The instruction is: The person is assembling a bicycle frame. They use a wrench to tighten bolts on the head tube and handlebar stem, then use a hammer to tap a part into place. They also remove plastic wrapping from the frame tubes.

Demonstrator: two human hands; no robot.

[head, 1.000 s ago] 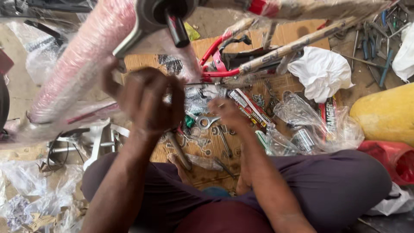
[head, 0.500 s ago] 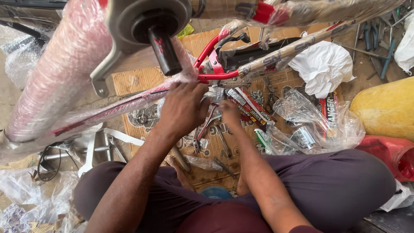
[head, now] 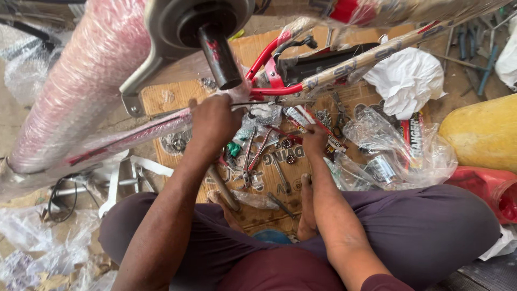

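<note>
My left hand [head: 214, 123] is closed around a thin red frame tube [head: 134, 137] wrapped in clear plastic, just below the dark axle [head: 218, 54] that sticks out of the grey bottom bracket. A thick tube in pink bubble wrap [head: 81, 91] rises to the upper left. My right hand [head: 315, 141] reaches down with bent fingers into a scatter of small metal parts and spanners [head: 264, 156] on a cardboard sheet [head: 161, 97]. What it holds is hidden under the fingers. I sit cross-legged, with my bare foot [head: 307, 210] on the cardboard.
Red frame pieces and a paper-wrapped tube [head: 355, 62] lie beyond the parts. White crumpled wrapping [head: 406, 78], clear plastic bags [head: 388, 151], a yellow container [head: 482, 132] and a red one [head: 495, 188] sit on the right. Loose tools [head: 474, 48] lie far right, plastic scraps [head: 32, 258] on the left.
My left hand came down from in front of the camera and closed on the wrapped thin tube. The frame swung closer and higher in view. My right hand stayed among the parts.
</note>
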